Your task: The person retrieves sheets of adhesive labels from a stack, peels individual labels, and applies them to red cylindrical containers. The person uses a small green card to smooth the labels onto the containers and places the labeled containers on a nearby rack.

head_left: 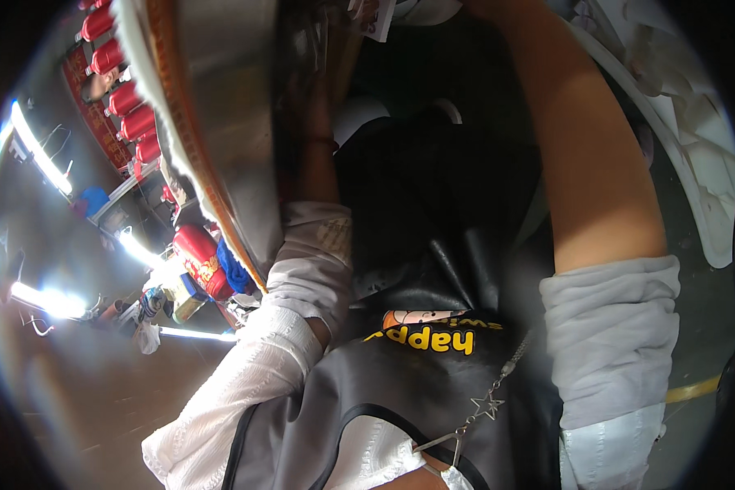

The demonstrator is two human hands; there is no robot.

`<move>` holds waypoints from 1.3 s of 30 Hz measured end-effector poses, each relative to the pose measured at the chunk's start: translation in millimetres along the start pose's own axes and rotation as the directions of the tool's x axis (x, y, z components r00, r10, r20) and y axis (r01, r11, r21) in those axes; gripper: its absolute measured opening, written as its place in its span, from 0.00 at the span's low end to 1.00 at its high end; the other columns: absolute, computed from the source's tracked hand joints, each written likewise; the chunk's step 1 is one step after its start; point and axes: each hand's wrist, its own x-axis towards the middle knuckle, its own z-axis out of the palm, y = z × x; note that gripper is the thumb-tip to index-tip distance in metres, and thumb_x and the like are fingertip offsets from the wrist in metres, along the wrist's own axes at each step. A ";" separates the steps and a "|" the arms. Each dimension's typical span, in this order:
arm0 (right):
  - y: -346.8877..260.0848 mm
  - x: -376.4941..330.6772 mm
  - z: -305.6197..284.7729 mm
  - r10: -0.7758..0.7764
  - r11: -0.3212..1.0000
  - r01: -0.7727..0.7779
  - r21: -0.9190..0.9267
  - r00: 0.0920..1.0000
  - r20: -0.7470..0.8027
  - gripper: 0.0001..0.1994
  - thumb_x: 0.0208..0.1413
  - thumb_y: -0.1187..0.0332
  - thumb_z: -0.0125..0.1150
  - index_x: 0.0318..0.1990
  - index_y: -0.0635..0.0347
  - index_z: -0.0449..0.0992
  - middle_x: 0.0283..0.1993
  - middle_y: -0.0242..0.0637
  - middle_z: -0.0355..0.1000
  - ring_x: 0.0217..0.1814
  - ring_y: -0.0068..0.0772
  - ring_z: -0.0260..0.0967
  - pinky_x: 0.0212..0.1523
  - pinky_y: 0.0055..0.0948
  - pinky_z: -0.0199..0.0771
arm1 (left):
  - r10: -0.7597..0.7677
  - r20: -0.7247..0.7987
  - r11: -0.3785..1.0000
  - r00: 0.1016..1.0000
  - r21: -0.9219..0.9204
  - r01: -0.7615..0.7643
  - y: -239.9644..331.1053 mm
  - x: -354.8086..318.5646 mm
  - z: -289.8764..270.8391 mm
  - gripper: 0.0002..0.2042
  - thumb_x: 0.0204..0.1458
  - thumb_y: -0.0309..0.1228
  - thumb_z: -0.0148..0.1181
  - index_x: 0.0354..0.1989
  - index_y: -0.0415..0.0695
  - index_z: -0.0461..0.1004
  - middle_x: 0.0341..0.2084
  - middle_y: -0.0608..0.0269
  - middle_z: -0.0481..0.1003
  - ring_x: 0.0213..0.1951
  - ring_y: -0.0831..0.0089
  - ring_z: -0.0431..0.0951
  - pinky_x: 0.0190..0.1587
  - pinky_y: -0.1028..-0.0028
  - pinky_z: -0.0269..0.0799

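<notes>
My left forearm reaches up beside a tall grey panel (233, 90) with an orange-brown edge and a ragged white border. Past a band at the wrist, my left hand (310, 90) lies in deep shadow and blur, its fingers hidden. My right forearm stretches to the top edge, where only a bit of my right hand (483, 6) shows; its fingers are cut off. Between the hands, near the top, are a white printed tag (376, 18) and a pale rounded thing (429, 10). What either hand holds cannot be seen.
A white curved rim (702, 212) with crumpled white pieces (682, 73) is at right. Red rounded objects (135, 122) line the upper left, near bright tube lights (41, 147). My dark apron (441, 269) covers the middle. A yellow line (694, 389) crosses the floor.
</notes>
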 end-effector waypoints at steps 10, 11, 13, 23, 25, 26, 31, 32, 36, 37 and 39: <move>8.4 18.9 -15.3 0.061 0.995 -0.069 -0.074 0.993 -0.101 0.30 0.66 0.45 0.49 0.60 0.65 0.68 0.57 0.46 0.70 0.52 0.47 0.73 0.47 0.41 0.80 | 0.382 -0.128 0.924 0.915 0.044 -0.380 -54.5 -11.1 29.8 0.29 0.54 0.49 0.62 0.61 0.46 0.71 0.58 0.50 0.71 0.61 0.51 0.67 0.65 0.55 0.60; 9.8 20.2 -17.2 0.065 0.994 -0.073 -0.079 0.993 -0.101 0.30 0.66 0.45 0.49 0.60 0.65 0.68 0.57 0.45 0.70 0.51 0.46 0.72 0.47 0.41 0.80 | 0.415 -0.138 0.909 0.899 0.091 -0.406 -59.1 -9.9 32.0 0.28 0.55 0.47 0.61 0.60 0.46 0.71 0.57 0.51 0.71 0.60 0.51 0.68 0.64 0.55 0.61; 10.3 16.8 -9.7 0.085 0.992 -0.092 -0.086 0.993 -0.084 0.30 0.66 0.45 0.48 0.61 0.64 0.68 0.57 0.45 0.70 0.50 0.46 0.72 0.48 0.41 0.79 | 0.389 -0.132 0.920 0.912 0.098 -0.379 -98.5 -4.8 34.1 0.25 0.57 0.45 0.59 0.60 0.44 0.71 0.56 0.52 0.72 0.59 0.53 0.70 0.63 0.57 0.63; 1.8 9.3 -4.3 0.064 0.989 -0.081 -0.126 0.989 -0.136 0.28 0.68 0.48 0.44 0.61 0.63 0.68 0.55 0.43 0.72 0.49 0.43 0.73 0.50 0.41 0.77 | -0.002 0.000 0.847 1.000 -0.532 0.002 -83.7 -19.0 22.3 0.20 0.64 0.44 0.53 0.54 0.40 0.71 0.48 0.55 0.74 0.49 0.63 0.73 0.55 0.66 0.68; 0.4 8.4 -3.6 0.065 0.988 -0.081 -0.129 0.990 -0.123 0.27 0.68 0.49 0.44 0.61 0.63 0.68 0.55 0.43 0.72 0.48 0.43 0.73 0.50 0.40 0.77 | 0.059 -0.068 0.897 0.996 -0.434 -0.082 -88.6 -17.9 24.5 0.18 0.63 0.45 0.54 0.45 0.40 0.74 0.36 0.61 0.74 0.40 0.70 0.73 0.46 0.68 0.70; 0.2 4.5 -3.3 0.033 0.989 -0.049 -0.138 0.992 -0.119 0.27 0.68 0.49 0.44 0.61 0.63 0.68 0.54 0.43 0.72 0.47 0.43 0.73 0.50 0.40 0.77 | 0.080 -0.083 0.914 0.993 -0.393 -0.106 -91.2 -17.4 25.0 0.18 0.63 0.45 0.55 0.42 0.40 0.75 0.33 0.63 0.74 0.37 0.72 0.74 0.44 0.69 0.72; -4.8 -10.4 2.8 -0.030 0.988 0.012 -0.153 0.993 -0.118 0.26 0.68 0.49 0.44 0.59 0.63 0.70 0.53 0.42 0.73 0.47 0.42 0.74 0.48 0.39 0.78 | 0.073 -0.026 0.937 0.997 -0.340 -0.077 -93.7 -20.5 25.7 0.30 0.60 0.49 0.59 0.63 0.38 0.67 0.59 0.49 0.71 0.60 0.59 0.71 0.63 0.65 0.64; -4.2 -6.2 1.9 -0.003 0.989 -0.016 -0.148 0.991 -0.131 0.26 0.68 0.49 0.45 0.59 0.63 0.70 0.53 0.42 0.73 0.46 0.42 0.74 0.47 0.39 0.79 | 0.016 -0.012 0.905 1.000 -0.425 -0.020 -94.5 -20.6 26.6 0.30 0.59 0.47 0.60 0.63 0.38 0.67 0.59 0.50 0.72 0.59 0.61 0.71 0.63 0.66 0.65; -1.0 5.6 -1.9 0.042 0.988 -0.066 -0.137 0.984 -0.173 0.27 0.67 0.48 0.45 0.58 0.64 0.70 0.52 0.43 0.73 0.46 0.42 0.74 0.46 0.38 0.79 | -0.049 0.082 0.775 0.995 -0.626 0.090 -91.2 -22.9 20.3 0.29 0.57 0.43 0.64 0.62 0.38 0.68 0.57 0.53 0.72 0.58 0.65 0.71 0.61 0.67 0.67; -0.7 6.3 -3.1 0.036 0.988 -0.062 -0.139 0.983 -0.179 0.27 0.67 0.48 0.46 0.58 0.64 0.70 0.52 0.43 0.73 0.46 0.42 0.74 0.46 0.38 0.79 | -0.028 0.107 0.756 0.994 -0.648 0.091 -85.6 -24.8 16.7 0.28 0.57 0.42 0.64 0.62 0.38 0.68 0.57 0.53 0.72 0.58 0.66 0.71 0.60 0.67 0.68; -1.3 8.2 -3.6 0.052 0.985 -0.082 -0.152 0.980 -0.192 0.27 0.66 0.47 0.46 0.58 0.64 0.70 0.52 0.43 0.73 0.46 0.42 0.73 0.45 0.38 0.79 | -0.014 0.117 0.744 0.993 -0.663 0.088 -79.5 -28.8 15.8 0.28 0.58 0.43 0.63 0.63 0.40 0.68 0.56 0.55 0.72 0.57 0.66 0.71 0.60 0.66 0.66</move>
